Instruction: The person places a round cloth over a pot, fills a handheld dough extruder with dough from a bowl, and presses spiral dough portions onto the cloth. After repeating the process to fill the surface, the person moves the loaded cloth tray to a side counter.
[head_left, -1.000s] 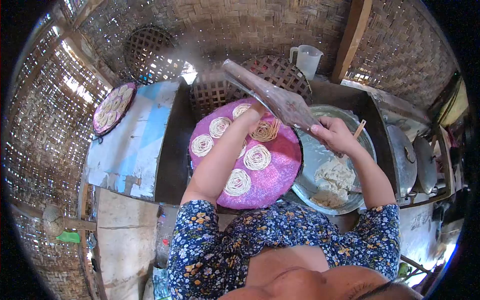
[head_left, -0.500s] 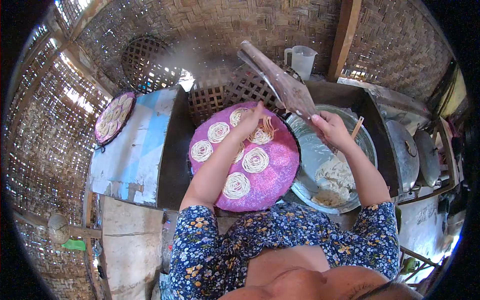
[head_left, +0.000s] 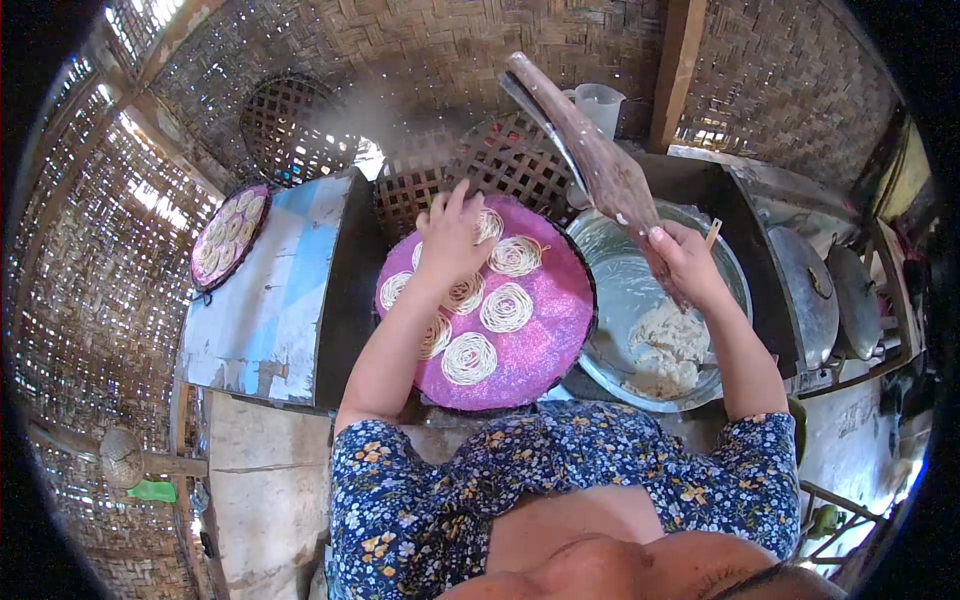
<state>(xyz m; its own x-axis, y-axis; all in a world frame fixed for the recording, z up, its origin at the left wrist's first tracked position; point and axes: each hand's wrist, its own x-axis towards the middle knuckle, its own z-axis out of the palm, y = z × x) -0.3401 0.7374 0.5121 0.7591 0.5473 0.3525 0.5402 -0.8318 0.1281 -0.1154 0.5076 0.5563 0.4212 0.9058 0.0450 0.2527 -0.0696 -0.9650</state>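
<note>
My left hand [head_left: 450, 240] hovers over the far left part of a round tray lined with pink cloth [head_left: 545, 350], its fingers spread and empty. Several pale noodle-like dough coils [head_left: 507, 307] lie on the cloth, some partly hidden under my hand and forearm. My right hand [head_left: 685, 265] is closed around the lower end of a two-armed wooden press [head_left: 600, 160], smeared with dough and tilted up to the left. Below it stands a wide metal basin [head_left: 610, 350] holding a mound of wet dough [head_left: 670, 340]; a light stick handle [head_left: 713, 234] pokes up at its right side.
A smaller tray of dough coils [head_left: 228, 240] rests on the blue-and-white surface [head_left: 275, 300] at left. Woven baskets [head_left: 520, 155] and a clear plastic jug [head_left: 598, 105] stand at the back. Metal pot lids [head_left: 803, 290] lean at right.
My left hand has moved left, away from the far right coil, and its fingers have spread. The loose strands there now lie in a neater coil. The press has shifted slightly right and up.
</note>
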